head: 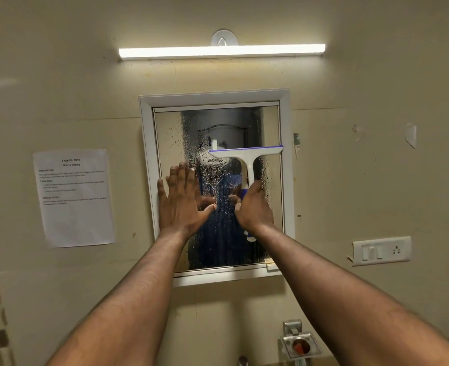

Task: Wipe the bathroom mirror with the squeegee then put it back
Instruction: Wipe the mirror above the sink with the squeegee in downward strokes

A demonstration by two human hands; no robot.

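Fingers (255, 186) of the person's right hand (253, 208) are wrapped closed around the handle of the squeegee (247, 154), a white tool with a blue grip and a blue-edged blade. That blade lies level against the glass of the bathroom mirror (218, 122), at about mid-height on its right half, its right end reaching the inner edge of the frame. The left hand (182, 198) holds nothing: it is spread flat with the fingers extended, palm pressed to the lower left part of the glass, the little finger close to the white frame (214, 97). Water droplets cover the central band of the mirror, densest around and below the blade; the left and right margins of the glass look largely clear. A lit tube light (222, 52) runs across the wall above the mirror. A printed sheet (74, 198) is fixed to the wall to the left, a switch plate (381, 250) to the lower right. A metal soap holder (298, 344) sits below, containing something red.
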